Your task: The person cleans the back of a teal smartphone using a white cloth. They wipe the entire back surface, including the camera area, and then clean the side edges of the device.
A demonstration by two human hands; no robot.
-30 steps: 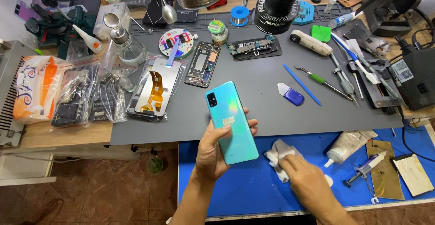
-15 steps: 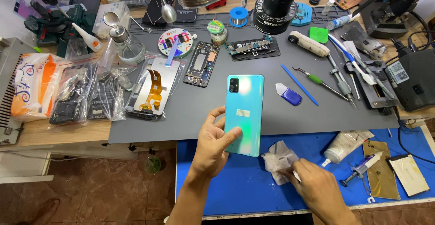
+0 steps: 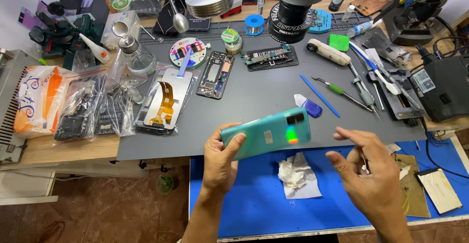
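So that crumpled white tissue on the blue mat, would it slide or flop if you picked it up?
The crumpled white tissue would probably flop: it lies in soft folds. It looks very light, likely to drift when nudged. On the blue mat it would probably drag rather than slide.

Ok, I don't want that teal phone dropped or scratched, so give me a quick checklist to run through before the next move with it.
1. Left hand grips the teal phone: ok, thumb and fingers wrap one end, though the other end sticks out unsupported.
2. Right hand free to assist: ok, open and empty beside the phone, not touching it.
3. Phone back intact: cannot tell, glare hides the surface.
4. Soft landing spot below: ok, the blue mat lies beneath, with a crumpled white tissue on it.
5. Sharp tools kept apart: ok, the green-handled pick and blue spudger lie further back on the grey mat.
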